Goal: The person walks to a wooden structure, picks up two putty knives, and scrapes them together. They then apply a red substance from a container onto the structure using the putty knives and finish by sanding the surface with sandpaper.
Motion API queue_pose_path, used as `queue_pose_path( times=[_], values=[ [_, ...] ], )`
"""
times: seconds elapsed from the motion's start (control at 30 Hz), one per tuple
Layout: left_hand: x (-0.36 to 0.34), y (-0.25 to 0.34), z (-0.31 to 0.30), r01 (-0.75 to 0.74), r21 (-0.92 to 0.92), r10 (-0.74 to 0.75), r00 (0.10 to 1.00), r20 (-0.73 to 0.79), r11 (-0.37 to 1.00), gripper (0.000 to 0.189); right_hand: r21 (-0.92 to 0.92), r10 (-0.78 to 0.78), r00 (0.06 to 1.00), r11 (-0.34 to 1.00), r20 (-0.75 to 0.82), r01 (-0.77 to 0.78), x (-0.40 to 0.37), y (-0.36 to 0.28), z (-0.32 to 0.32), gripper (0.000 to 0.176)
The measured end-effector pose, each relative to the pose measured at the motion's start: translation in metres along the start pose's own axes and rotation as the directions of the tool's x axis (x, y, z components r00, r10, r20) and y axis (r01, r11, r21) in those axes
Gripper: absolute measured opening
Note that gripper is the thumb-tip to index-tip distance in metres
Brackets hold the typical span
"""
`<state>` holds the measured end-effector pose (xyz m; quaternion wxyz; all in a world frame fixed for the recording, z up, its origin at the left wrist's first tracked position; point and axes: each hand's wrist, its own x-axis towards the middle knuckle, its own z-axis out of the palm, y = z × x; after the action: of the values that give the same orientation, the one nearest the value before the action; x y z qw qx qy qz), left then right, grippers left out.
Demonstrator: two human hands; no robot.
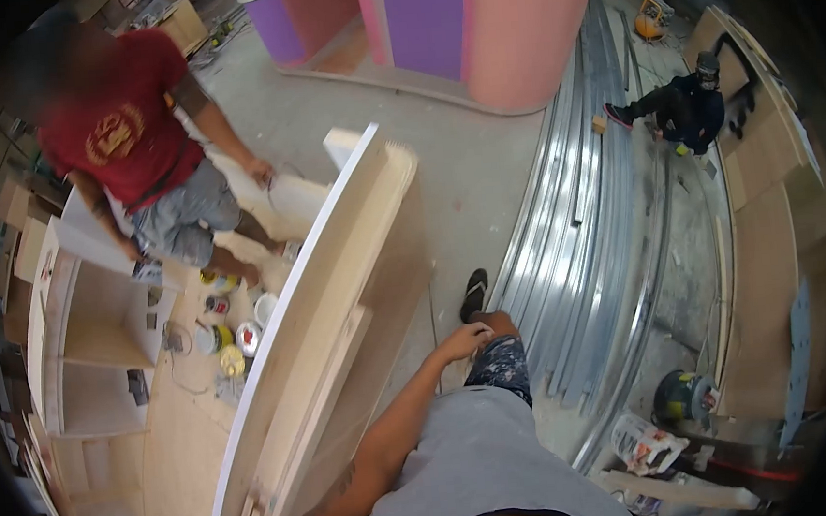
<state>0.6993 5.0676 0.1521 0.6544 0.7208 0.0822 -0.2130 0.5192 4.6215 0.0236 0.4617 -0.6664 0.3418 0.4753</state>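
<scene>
My left hand [465,341] is low in front of me, beside my thigh in patterned shorts [501,365]. Its fingers are curled together; whatever they may hold is too small to make out. The curved wooden counter panel [336,264] with a white edge stands to the left of my forearm. My right hand is out of view. Long metal profiles [557,237] lie on the floor to the right of my leg.
A person in a red shirt [121,126] stands behind the panel, near several cans [248,337]. Another person in dark clothes [697,109] sits low at the right. A pink and purple counter [419,25] stands ahead. A bucket [676,395] is at the lower right.
</scene>
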Motion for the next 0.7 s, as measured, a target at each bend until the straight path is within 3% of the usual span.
queue_pose_path(
  times=[0.07,0.13,0.2,0.27,0.3,0.33,0.37,0.4,0.43,0.47,0.5,0.53,0.63,0.7],
  values=[
    [0.061,0.024,-0.026,-0.064,-0.083,0.065,0.998,0.012,0.995,0.032,-0.125,-0.044,0.999,0.991,0.019,0.046,0.032,-0.075,0.003,0.034],
    [0.139,0.05,-0.059,-0.149,-0.022,0.15,0.987,0.05,0.989,0.03,-0.297,-0.108,0.993,0.948,0.046,0.117,0.072,-0.17,-0.003,0.034],
    [0.217,0.084,-0.094,-0.211,-0.06,0.21,0.977,-0.024,0.976,0.034,-0.487,-0.171,0.982,0.853,0.082,0.189,0.11,-0.269,-0.022,0.034],
    [0.285,0.124,-0.13,-0.057,0.05,0.071,0.927,-0.369,0.997,0.032,-0.675,-0.234,0.959,0.682,0.163,0.281,0.174,-0.372,-0.065,0.033],
    [0.311,0.13,-0.14,-0.014,0.018,0.021,0.897,-0.441,1.0,0.039,-0.768,-0.288,0.932,0.537,0.221,0.348,0.219,-0.426,-0.089,0.033],
    [0.339,0.137,-0.158,0.002,-0.059,-0.023,0.934,-0.356,0.998,0.036,-0.581,0.223,0.956,0.81,0.192,-0.073,0.207,-0.541,-0.056,0.027],
    [0.353,0.155,-0.179,-0.043,-0.085,0.018,0.961,-0.276,0.995,0.033,-0.561,0.072,0.995,0.827,0.069,-0.021,0.198,-0.627,-0.056,0.02],
    [0.37,0.162,-0.195,-0.082,-0.119,0.048,0.962,-0.268,0.989,0.033,-0.469,-0.196,0.97,0.85,0.142,0.24,0.213,-0.7,-0.075,0.027],
    [0.382,0.162,-0.206,-0.122,-0.165,0.072,0.958,-0.278,0.979,0.033,-0.195,-0.361,0.931,0.91,0.059,0.365,0.199,-0.781,-0.074,0.027],
    [0.389,0.159,-0.217,-0.122,-0.236,0.019,0.918,-0.396,0.964,0.033,-0.238,-0.431,0.901,0.872,0.044,0.429,0.224,-0.863,-0.088,0.031],
    [0.395,0.154,-0.225,-0.059,-0.162,-0.006,0.927,-0.374,0.985,0.032,-0.313,-0.596,0.779,0.715,0.196,0.626,0.21,-0.932,-0.091,0.034],
    [0.405,0.152,-0.246,0.007,-0.057,-0.025,0.945,-0.327,0.998,0.033,-0.221,-0.626,0.776,0.749,0.072,0.625,0.195,-0.998,-0.067,0.036],
    [0.44,0.135,-0.306,0.09,-0.011,-0.087,0.924,-0.371,0.996,0.033,-0.157,-0.677,0.732,0.718,0.068,0.678,0.184,-1.145,0.001,0.037],
    [0.44,0.149,-0.336,0.253,-0.407,-0.411,0.834,-0.368,0.878,0.031,-0.128,-0.698,0.71,0.699,0.089,0.703,0.189,-1.196,0.039,0.036]
  ],
)
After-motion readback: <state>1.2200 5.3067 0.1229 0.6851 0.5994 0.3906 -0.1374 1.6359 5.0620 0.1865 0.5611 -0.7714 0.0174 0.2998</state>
